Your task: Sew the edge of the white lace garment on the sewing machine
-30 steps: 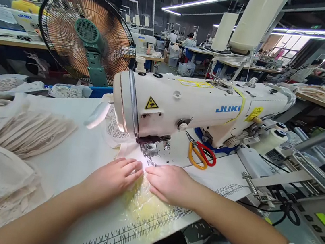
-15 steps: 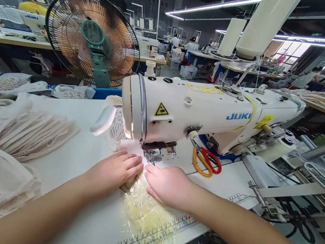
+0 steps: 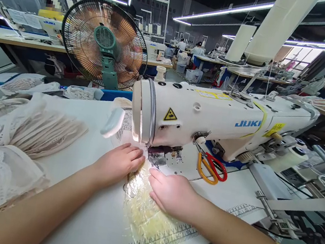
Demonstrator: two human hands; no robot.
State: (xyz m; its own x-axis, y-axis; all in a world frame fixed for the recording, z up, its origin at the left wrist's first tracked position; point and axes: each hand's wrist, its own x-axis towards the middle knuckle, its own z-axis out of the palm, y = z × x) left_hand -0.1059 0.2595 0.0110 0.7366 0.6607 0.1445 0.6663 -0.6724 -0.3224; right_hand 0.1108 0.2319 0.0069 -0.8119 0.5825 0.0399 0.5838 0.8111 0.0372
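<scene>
A white JUKI sewing machine (image 3: 193,118) stands before me, its needle area lit. My left hand (image 3: 121,160) lies flat just left of the presser foot (image 3: 157,160), fingertips at the edge of a crinkled, yellowish clear plastic film (image 3: 143,209). My right hand (image 3: 172,192) is on the other side, fingers curled together on the film close to the foot; its fingertips are partly hidden. The film spreads towards me over the table's printed ruler. A pale lace piece (image 3: 125,126) lies behind the machine head's left end, partly hidden by it.
Scissors with orange and red handles (image 3: 212,168) lie right of the needle area. Stacked lace pieces (image 3: 47,133) cover the table's left side. A large green fan (image 3: 104,42) stands behind. Thread cones (image 3: 240,43) rise above the machine. People work at machines farther back.
The view has shifted, so the whole scene sits farther right and slightly lower. Both hands stay beside the presser foot, and more of the film shows between them.
</scene>
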